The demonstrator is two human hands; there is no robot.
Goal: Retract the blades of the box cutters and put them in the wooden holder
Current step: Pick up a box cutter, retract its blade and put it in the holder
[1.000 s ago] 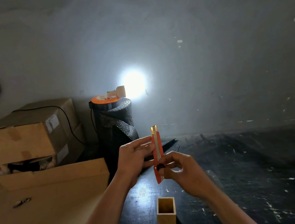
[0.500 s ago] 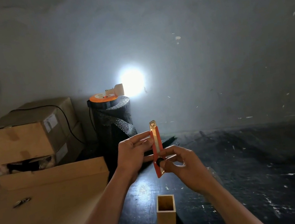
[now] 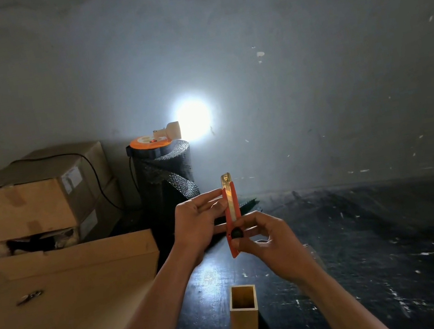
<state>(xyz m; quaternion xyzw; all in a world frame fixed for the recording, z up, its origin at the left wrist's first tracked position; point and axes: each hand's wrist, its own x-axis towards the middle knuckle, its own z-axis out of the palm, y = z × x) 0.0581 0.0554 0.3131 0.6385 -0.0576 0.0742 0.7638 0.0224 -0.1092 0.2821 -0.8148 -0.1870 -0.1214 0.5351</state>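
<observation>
Dim room, dark table (image 3: 364, 226). Both hands, left hand (image 3: 197, 225) and right hand (image 3: 269, 241), gripped orange box cutter (image 3: 231, 216) upright above near wooden holder (image 3: 243, 307). Risk: thumb slipping off slider, blade left exposed.

The lower end of the cutter (image 3: 232, 213) is covered by the right hand (image 3: 268, 237), its left edge by the fingers (image 3: 211, 204) of the left hand (image 3: 197, 223), both forearms are cut off by the bottom edge, and the small metal thing (image 3: 29, 297) on the cardboard (image 3: 72, 317) cannot be identified.
</observation>
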